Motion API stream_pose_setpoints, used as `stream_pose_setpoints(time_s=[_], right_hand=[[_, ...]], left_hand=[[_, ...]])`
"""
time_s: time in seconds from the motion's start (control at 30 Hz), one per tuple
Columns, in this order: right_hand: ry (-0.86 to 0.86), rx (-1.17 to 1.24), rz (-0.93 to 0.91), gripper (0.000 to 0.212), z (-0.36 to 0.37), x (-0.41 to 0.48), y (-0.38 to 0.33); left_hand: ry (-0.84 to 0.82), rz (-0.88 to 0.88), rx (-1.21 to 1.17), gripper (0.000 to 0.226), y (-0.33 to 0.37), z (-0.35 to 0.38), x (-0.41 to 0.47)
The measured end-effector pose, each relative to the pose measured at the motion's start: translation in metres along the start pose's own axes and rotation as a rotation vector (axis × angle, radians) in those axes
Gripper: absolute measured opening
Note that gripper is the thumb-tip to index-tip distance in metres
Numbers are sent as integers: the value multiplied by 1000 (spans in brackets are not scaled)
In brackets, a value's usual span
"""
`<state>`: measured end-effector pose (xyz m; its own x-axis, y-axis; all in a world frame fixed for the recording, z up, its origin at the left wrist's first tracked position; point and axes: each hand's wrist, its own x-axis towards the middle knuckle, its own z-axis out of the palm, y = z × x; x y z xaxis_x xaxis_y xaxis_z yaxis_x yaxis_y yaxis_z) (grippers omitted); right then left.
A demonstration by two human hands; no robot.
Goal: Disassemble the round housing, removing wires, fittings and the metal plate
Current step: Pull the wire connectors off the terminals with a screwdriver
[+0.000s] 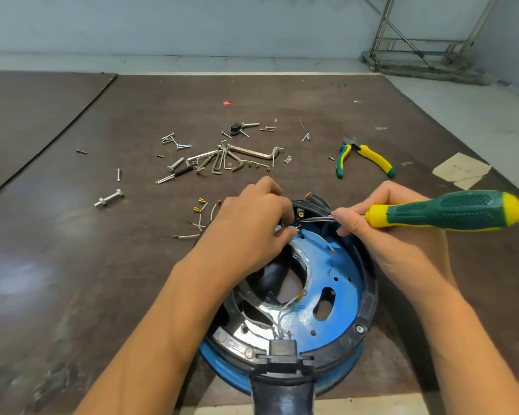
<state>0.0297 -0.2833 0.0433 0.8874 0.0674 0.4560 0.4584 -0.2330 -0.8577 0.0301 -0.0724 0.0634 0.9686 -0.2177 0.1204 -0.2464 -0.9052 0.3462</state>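
Freeing a wire (294, 230) at housing (369, 298) 12 o'clock: left hand (252, 217) fingers pinch it, right hand (381, 217) fingers clamp the screwdriver (444, 209); next, loosen the terminal.

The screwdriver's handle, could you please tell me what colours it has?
The screwdriver handle is dark green with yellow ends; head view shows it best.

Left of the round blue housing (336, 283) we find bare brown board (57, 250); beyond it, scattered silver screws and hex keys (222, 157) and green-yellow pliers (372, 158) obstruct passage.
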Motion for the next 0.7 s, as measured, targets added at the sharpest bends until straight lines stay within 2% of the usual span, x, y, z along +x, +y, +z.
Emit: stream_pose_setpoints(time_s=[0.33,0.7], right_hand=[[-14,-41,19,26,-4,-1,12],[22,25,-19,24,-2,-2,16]], left_hand=[[-15,18,-11,14,-3,4,0],[-11,29,-20,11,-5,7,2]])
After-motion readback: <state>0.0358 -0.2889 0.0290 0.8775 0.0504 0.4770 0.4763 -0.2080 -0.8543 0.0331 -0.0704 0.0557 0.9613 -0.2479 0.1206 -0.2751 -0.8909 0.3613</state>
